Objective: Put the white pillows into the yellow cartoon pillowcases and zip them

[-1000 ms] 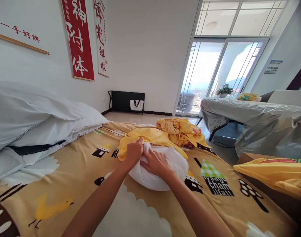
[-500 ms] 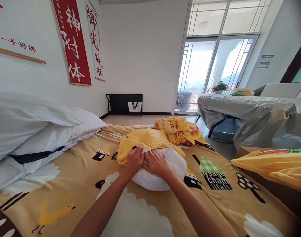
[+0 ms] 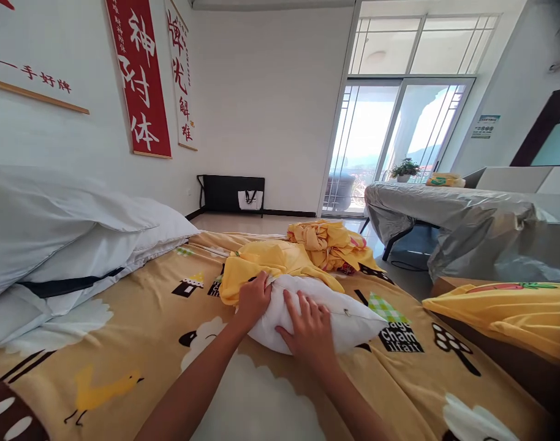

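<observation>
The left hand [image 3: 253, 297] is closed on the end of a soft white pillow [image 3: 339, 318] where a crumpled yellow pillowcase [image 3: 266, 263] meets it; the right hand [image 3: 310, 327] is laid flat, fingers spread, on the plump pillow, which lies on a patterned tan bedsheet [image 3: 124, 331]

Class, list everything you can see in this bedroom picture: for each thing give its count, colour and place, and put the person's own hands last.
pillow insert: 1, white, on the bed, middle.
yellow pillowcase: 1, yellow, at the insert's far end.
crumpled cloth: 1 heap, yellow, behind the insert.
bedsheet: 1, tan with cartoon prints, over the bed.
white pillows: stack, white, left.
wall scrolls: 2, one red and one white, left wall.
covered table: 1, grey cover, right.
potted plant: 1, green, by the glass door.
left hand: gripping the insert's edge.
right hand: flat on the insert.
</observation>
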### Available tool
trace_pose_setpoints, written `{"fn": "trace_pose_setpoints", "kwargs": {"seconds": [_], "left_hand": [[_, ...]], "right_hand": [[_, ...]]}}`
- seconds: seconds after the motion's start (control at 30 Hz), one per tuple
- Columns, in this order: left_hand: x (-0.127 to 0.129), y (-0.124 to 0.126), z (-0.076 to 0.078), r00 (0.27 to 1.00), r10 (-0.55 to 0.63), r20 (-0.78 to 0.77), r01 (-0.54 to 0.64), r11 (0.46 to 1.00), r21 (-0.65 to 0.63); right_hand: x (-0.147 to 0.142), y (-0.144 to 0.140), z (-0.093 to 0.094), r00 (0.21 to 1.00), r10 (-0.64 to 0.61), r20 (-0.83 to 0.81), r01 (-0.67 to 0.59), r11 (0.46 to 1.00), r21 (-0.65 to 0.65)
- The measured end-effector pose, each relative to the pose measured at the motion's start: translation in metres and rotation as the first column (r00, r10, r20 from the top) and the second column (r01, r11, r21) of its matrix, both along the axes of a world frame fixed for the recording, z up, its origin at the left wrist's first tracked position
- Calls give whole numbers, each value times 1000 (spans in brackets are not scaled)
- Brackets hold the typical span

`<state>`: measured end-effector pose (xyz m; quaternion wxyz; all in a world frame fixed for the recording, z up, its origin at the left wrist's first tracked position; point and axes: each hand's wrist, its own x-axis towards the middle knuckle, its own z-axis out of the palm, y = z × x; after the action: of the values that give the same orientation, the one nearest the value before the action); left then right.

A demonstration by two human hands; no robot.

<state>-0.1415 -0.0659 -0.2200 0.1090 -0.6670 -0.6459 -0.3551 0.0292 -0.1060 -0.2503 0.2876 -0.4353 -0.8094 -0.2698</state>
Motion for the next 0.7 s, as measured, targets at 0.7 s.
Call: {"fn": "trace_pose_setpoints", "kwargs": {"seconds": [0.7], "left_hand": [[-1, -7, -1, 989, -16, -150, 34, 993, 115]], "right_hand": [[5, 39, -1, 973, 226, -43, -227, 973, -26]]}}
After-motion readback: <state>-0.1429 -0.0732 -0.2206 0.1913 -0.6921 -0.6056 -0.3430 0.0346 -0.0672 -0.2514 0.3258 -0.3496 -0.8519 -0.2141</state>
